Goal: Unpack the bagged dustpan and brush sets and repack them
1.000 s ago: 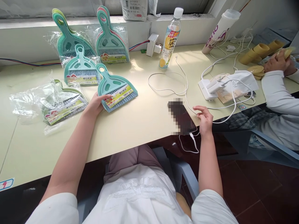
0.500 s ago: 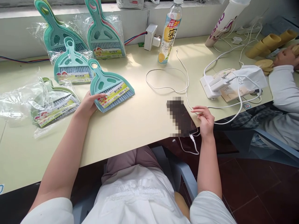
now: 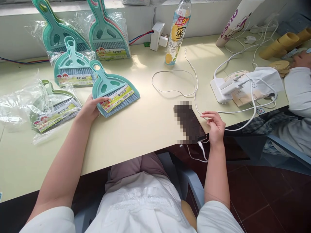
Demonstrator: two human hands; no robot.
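My left hand point(image 3: 88, 110) grips the lower left corner of a teal mini dustpan and brush set point(image 3: 113, 87), with the thumb on its printed label. The set has blue-grey bristles and is tilted above the table. My right hand point(image 3: 216, 126) is at the table's front edge beside a dark phone point(image 3: 191, 124), its fingers loosely bent and apart over a white cable point(image 3: 196, 100). Left of the held set lie another teal dustpan set point(image 3: 74, 66) and a green dustpan set point(image 3: 54, 110) in clear plastic wrapping.
More wrapped dustpan sets point(image 3: 109, 35) lean against the wall. A drink bottle point(image 3: 177, 35) stands at the back beside a white socket box point(image 3: 157, 35). To the right are a power strip point(image 3: 220, 90), a tall printed cup point(image 3: 233, 26) and a co-worker's sleeve point(image 3: 297, 85).
The view has shifted slightly, moving the right-side things a little to the right in the picture. Both hands keep their places, and the held dustpan set stays almost still.
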